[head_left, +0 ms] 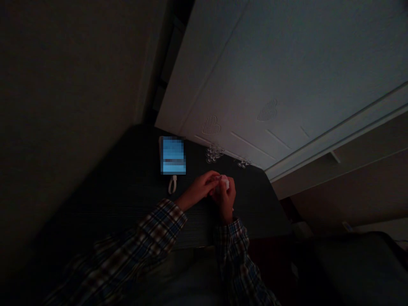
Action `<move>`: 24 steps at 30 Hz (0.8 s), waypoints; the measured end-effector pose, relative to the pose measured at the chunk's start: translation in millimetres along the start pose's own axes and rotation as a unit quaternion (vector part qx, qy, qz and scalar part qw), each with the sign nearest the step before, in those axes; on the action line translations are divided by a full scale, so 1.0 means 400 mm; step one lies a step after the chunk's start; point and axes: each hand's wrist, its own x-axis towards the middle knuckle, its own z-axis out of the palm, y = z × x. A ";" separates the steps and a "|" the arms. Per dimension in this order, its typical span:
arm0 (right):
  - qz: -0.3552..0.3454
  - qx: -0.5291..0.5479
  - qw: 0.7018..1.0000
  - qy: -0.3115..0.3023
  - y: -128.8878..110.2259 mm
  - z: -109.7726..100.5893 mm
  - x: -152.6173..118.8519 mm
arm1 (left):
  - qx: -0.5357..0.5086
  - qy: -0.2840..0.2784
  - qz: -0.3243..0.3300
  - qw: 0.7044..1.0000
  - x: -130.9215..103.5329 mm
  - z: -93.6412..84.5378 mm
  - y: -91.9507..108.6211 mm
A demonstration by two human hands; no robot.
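Over the desk [256, 204], the right hand [228, 196] clasps a pale object [225, 182], left hand [204, 186] against it (grip unclear), handling apparently unfinished, lit screen [173, 155] at ten o'clock.

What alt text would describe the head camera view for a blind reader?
The right hand holds a small pale item, the left hand close against it, over a dark table. Nearby are a lit screen and shiny clusters.
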 end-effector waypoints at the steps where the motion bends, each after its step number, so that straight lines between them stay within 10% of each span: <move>1: 0.004 -0.006 1.000 0.001 0.001 0.000 -0.001 | 0.011 0.005 0.001 1.000 -0.001 0.000 0.003; 24: -0.002 -0.072 0.997 -0.024 -0.003 -0.005 -0.012 | 0.178 0.049 0.098 0.978 -0.003 0.002 -0.002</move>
